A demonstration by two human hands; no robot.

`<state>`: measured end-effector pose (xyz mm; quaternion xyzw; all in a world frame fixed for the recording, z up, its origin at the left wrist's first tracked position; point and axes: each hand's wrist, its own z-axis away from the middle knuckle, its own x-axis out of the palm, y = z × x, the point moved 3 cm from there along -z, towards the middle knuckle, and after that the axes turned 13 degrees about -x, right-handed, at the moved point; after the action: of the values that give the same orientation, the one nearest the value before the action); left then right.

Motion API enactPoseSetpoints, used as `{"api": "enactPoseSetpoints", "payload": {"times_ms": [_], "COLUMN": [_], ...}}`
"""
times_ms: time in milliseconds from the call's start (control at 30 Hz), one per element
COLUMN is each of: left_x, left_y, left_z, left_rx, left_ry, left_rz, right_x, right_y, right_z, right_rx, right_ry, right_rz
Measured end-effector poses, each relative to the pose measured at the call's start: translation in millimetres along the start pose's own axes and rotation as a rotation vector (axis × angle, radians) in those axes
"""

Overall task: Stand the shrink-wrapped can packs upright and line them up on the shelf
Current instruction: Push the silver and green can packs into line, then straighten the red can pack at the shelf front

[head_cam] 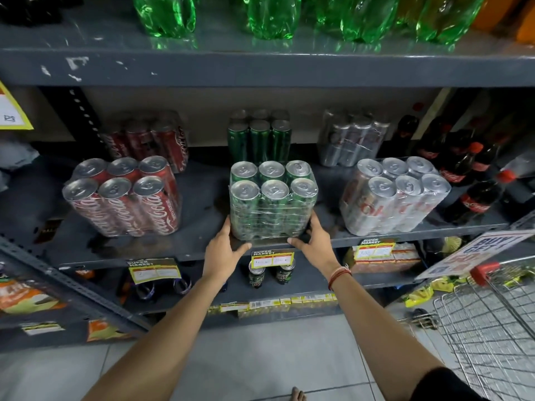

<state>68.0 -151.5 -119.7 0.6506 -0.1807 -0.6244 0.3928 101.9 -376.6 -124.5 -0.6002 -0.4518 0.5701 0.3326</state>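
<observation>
A shrink-wrapped pack of green cans [272,198] stands upright at the front middle of the grey shelf [202,250]. My left hand [224,250] grips its lower left corner and my right hand [314,241] grips its lower right corner. A red cola can pack [124,198] stands upright to the left, and a silver can pack [393,195] stands to the right, leaning slightly. Behind them stand a second red pack [150,140], a second green pack [260,137] and a second silver pack [350,137].
Dark cola bottles [469,180] crowd the shelf's right end. Green plastic bottles [272,15] stand on the shelf above. Single cans [270,273] sit on the shelf below, behind yellow price tags [272,257]. A wire shopping trolley [492,319] stands at the lower right.
</observation>
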Motion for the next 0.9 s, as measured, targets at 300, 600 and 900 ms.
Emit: {"api": "enactPoseSetpoints", "payload": {"times_ms": [300, 600, 900], "left_x": [0.9, -2.0, -54.5], "left_y": [3.2, 1.4, -27.2], "left_z": [14.9, 15.5, 13.2], "left_rx": [-0.011, -0.004, -0.054], "left_ry": [0.101, 0.119, 0.134], "left_rz": [-0.056, -0.078, 0.429], "right_x": [4.3, 1.3, 56.9], "right_y": [-3.4, -7.3, -39.7], "right_z": [12.7, 14.6, 59.2], "right_rx": [-0.017, 0.005, 0.099], "right_ry": [0.110, 0.103, 0.669], "right_rz": [0.007, 0.065, 0.112]}}
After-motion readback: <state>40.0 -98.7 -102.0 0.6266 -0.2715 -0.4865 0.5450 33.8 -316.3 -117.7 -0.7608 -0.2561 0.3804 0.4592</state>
